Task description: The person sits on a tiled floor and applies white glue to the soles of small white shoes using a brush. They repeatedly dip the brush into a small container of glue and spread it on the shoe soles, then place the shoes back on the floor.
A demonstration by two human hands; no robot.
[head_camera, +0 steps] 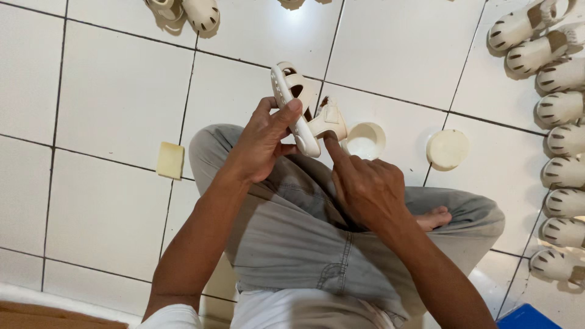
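The person sits cross-legged on the white tile floor, grey trousers filling the near part of the view and a bare foot showing at the right knee. Above the lap, the left hand holds a cream sandal on edge: the thumb lies across the rim of the sole and the other fingers wrap behind it, so the hand is closed around the sole, not pinching it. The sandal's long axis runs up and away from the body, tilted slightly left, with the sole edge facing the camera and the straps turned toward the right. The right hand sits lower and to the right, nearer the body; most of its fingers are curled in and hold nothing, while the index finger is stretched up and left, its tip touching the sandal's strap at the lower end. So the sandal lies up and left of the right hand, and the left hand alone carries it. Just beyond the sandal, a small round cup stands open on the floor, and a round lid lies beside it to the right. A yellow sponge lies on the tiles to the left, well apart. Farther off, a row of sandals runs down the right edge, and another pair sits at the top.
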